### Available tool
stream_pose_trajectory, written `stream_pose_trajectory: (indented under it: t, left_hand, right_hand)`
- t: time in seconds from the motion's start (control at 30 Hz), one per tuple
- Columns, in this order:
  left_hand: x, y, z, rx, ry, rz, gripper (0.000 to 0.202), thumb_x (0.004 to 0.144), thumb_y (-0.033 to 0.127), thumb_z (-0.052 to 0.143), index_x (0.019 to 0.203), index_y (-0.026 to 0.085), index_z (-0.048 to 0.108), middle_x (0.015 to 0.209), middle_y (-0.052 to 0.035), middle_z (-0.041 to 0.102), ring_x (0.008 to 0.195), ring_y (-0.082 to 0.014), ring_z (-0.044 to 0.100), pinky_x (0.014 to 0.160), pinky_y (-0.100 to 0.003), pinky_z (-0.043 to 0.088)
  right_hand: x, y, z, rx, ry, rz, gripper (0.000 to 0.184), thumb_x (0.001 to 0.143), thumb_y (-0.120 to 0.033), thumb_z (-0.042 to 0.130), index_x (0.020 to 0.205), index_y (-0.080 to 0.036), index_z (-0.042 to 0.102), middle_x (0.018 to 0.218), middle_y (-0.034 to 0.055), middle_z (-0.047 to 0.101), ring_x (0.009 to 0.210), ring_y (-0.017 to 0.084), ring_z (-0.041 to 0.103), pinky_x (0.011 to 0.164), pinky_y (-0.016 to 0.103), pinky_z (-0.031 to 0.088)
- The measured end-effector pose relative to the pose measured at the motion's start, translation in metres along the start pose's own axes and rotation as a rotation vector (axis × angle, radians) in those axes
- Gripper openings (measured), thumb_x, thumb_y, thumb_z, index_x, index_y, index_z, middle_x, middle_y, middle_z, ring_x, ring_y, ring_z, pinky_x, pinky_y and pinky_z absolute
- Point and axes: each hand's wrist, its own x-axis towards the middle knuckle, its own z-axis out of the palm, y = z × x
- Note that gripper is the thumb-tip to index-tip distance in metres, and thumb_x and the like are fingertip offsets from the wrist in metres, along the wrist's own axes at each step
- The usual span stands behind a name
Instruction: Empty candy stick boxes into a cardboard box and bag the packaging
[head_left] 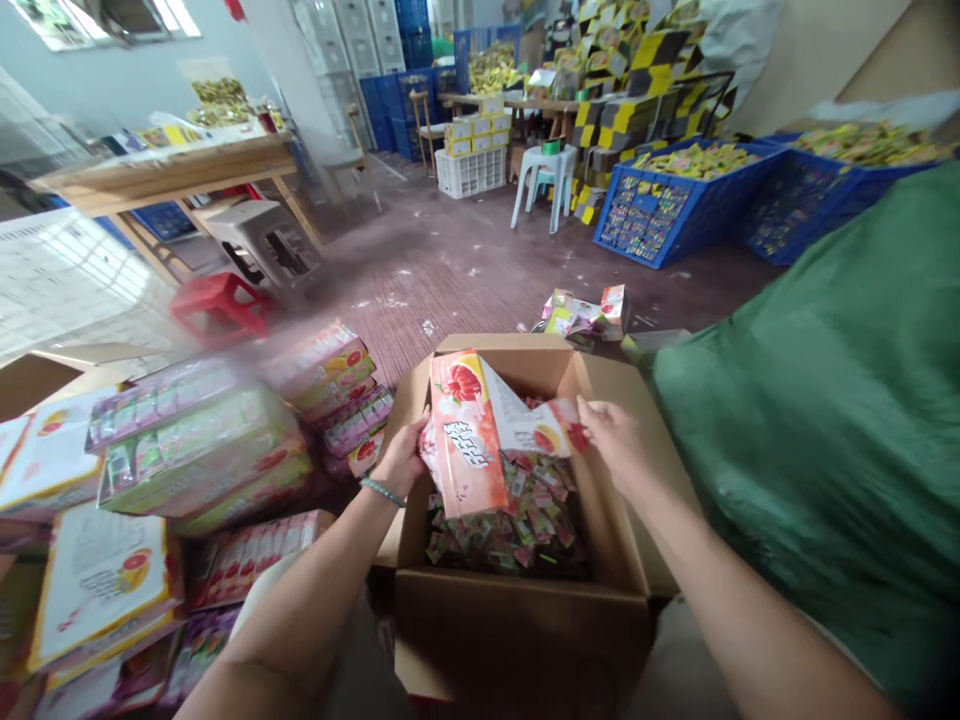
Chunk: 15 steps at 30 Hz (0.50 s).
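Printed carton [469,440] between both hands' fingers [414,432], above open box [525,620].

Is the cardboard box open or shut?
Open. The cardboard box has flaps spread outward; small packets show inside, under the pink carton held by left hand and right hand.

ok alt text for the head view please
The left hand and right hand hold a pink carton with an open flap over a cardboard box of small wrapped packets. Stacked cartons lie left, a green sheet right.
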Motion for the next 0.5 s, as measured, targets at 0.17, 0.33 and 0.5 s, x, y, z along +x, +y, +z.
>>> stream_pose_trajectory:
  t: [0.17,0.33,0.5]
  left_hand:
    - [-0.007,-0.015,0.019,-0.074,-0.138,0.093,0.048,0.092,0.030,0.063,0.137,0.013,0.061,0.111,-0.0156,0.078,0.110,-0.0321,0.073,0.102,-0.047,0.057]
    - [-0.013,-0.029,0.031,-0.072,-0.129,0.101,0.053,0.095,0.041,0.059,0.142,0.016,0.058,0.122,-0.0146,0.074,0.120,-0.0327,0.067,0.105,-0.047,0.053]
    - [-0.013,-0.036,0.035,-0.130,-0.019,0.099,0.053,0.099,0.047,0.048,0.142,0.016,0.058,0.125,-0.0152,0.073,0.119,-0.0313,0.066,0.100,-0.044,0.055]
  right_hand:
    - [-0.039,0.000,0.033,0.255,-0.496,-0.110,0.109,0.061,-0.085,0.077,0.143,-0.022,0.042,0.135,0.0192,0.062,0.124,0.033,0.062,0.095,0.046,0.057]
    - [-0.076,-0.007,0.051,0.416,-0.453,-0.262,0.138,0.067,-0.091,0.066,0.160,-0.024,-0.011,0.156,0.0272,0.040,0.137,0.036,0.054,0.104,0.054,0.053]
    - [-0.087,-0.013,0.059,0.087,-0.317,-0.393,0.142,0.066,-0.079,0.078,0.161,-0.017,-0.007,0.165,0.0287,0.018,0.153,0.041,0.027,0.121,0.062,0.032]
